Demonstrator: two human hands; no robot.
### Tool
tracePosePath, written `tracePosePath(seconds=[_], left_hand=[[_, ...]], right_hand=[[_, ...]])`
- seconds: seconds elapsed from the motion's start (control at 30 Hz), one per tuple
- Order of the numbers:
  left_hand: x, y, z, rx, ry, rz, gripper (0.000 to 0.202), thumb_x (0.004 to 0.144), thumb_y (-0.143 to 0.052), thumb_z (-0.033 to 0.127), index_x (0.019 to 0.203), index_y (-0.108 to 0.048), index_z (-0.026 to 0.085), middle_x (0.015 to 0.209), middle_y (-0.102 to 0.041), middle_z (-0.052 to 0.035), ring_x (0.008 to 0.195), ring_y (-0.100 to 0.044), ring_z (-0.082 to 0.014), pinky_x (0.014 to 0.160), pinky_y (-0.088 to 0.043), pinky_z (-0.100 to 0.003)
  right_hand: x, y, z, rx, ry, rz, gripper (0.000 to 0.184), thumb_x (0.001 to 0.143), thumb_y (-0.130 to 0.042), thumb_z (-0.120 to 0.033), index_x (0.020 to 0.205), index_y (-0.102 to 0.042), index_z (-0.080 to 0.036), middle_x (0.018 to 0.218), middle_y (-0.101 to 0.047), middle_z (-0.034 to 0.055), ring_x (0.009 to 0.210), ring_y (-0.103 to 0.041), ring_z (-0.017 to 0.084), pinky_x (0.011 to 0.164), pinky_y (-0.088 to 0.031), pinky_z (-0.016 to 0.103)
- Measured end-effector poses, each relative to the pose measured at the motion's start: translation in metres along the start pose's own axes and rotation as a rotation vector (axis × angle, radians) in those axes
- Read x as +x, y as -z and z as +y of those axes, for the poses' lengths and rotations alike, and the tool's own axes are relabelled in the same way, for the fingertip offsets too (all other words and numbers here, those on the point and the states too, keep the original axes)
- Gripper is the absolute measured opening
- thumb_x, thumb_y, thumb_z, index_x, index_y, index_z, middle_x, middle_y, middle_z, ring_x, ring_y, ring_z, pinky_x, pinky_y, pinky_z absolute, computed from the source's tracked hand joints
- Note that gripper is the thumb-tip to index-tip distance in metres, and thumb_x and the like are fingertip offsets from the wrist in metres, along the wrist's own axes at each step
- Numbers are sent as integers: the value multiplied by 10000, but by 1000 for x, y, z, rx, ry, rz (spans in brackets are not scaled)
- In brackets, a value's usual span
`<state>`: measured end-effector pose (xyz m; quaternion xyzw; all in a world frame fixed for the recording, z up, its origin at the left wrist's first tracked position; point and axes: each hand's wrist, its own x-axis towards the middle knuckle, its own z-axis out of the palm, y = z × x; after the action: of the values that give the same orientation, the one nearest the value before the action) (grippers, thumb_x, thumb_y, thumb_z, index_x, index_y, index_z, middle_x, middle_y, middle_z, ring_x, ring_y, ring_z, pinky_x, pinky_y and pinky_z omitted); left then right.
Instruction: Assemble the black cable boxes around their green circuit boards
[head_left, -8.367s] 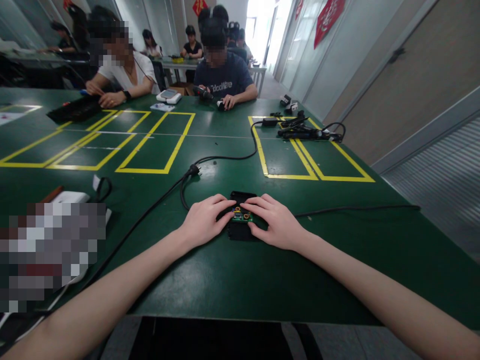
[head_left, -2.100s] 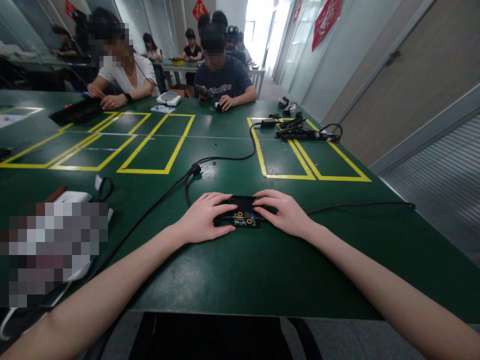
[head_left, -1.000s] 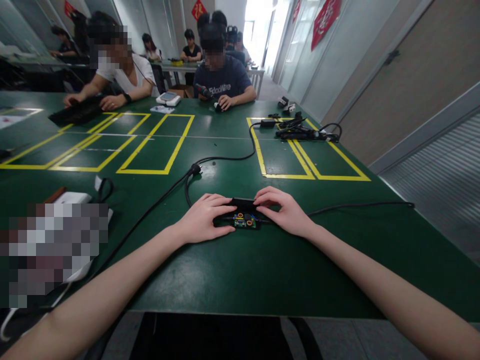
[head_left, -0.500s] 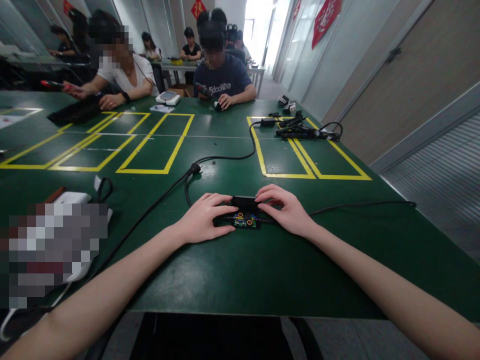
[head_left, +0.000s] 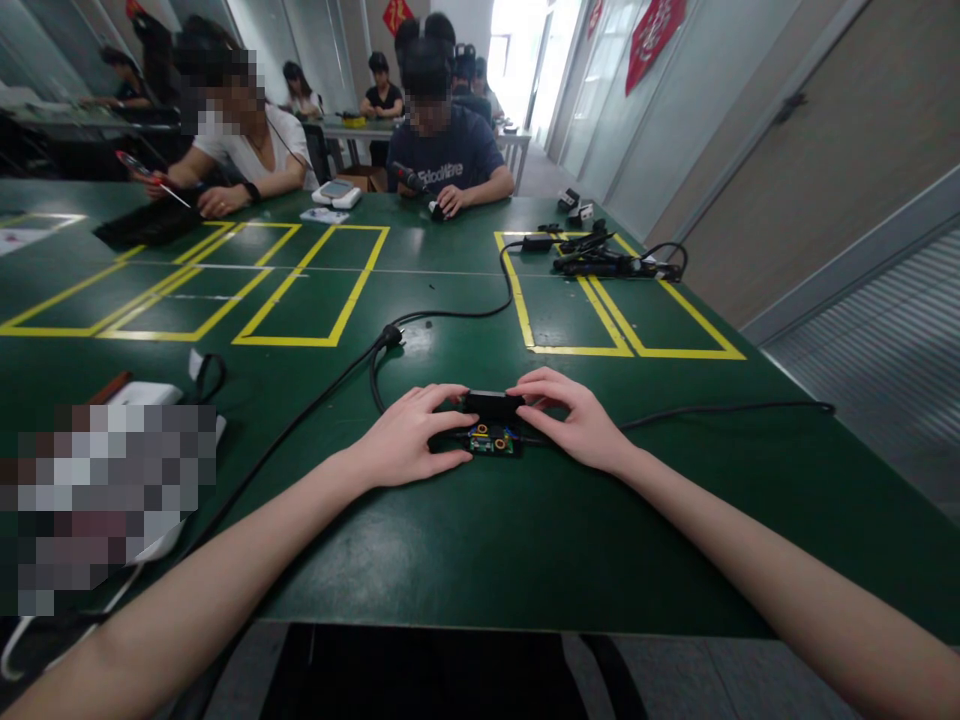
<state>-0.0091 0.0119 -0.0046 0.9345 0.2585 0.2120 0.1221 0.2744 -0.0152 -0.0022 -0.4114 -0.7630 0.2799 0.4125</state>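
Note:
A black power adapter lies opened in front of me, its circuit board [head_left: 492,440] showing two copper-wound rings and coloured wires. Behind the board stands the adapter's black cover [head_left: 493,404], tilted up. My left hand [head_left: 409,435] grips the left end of the cover with its fingers, and its thumb rests by the board's lower left corner. At the cover's right end my right hand [head_left: 574,420] pinches it between thumb and fingers. A black cable [head_left: 720,408] runs out to the right from the board, and another passes under my left hand.
A black plug [head_left: 390,338] lies on its cord beyond my left hand. Black cables and adapters [head_left: 600,262] are heaped at the back right, near yellow tape rectangles. White items, partly blurred, stand at left. Across the green table [head_left: 450,560] two people handle tools.
Both hands stay almost in place, and the cover's top has tipped slightly so that more of its edge shows. Across the table, a person's red screwdriver has swung toward the black part.

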Motion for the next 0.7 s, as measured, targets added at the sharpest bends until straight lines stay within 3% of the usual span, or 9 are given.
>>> tracePosePath(seconds=[0.3, 0.7], left_hand=[[1, 2, 3, -15, -14, 3, 355, 918, -750, 363, 1247, -737, 231, 1495, -575, -166, 1335, -598, -346, 1089, -525, -560], [5, 8, 8, 95, -82, -45, 286, 946, -706, 337, 1183, -728, 179, 1472, -592, -192, 1318, -618, -339, 1051, -540, -520]], right_hand=[[2, 4, -2, 12, -58, -43, 220, 997, -607, -347, 1044, -784, -226, 1030, -784, 69, 933, -738, 222, 821, -640, 365], [2, 4, -4, 92, -103, -101, 171, 967, -636, -338, 1043, -721, -211, 1037, -762, 57, 817, -749, 179, 756, -652, 322]])
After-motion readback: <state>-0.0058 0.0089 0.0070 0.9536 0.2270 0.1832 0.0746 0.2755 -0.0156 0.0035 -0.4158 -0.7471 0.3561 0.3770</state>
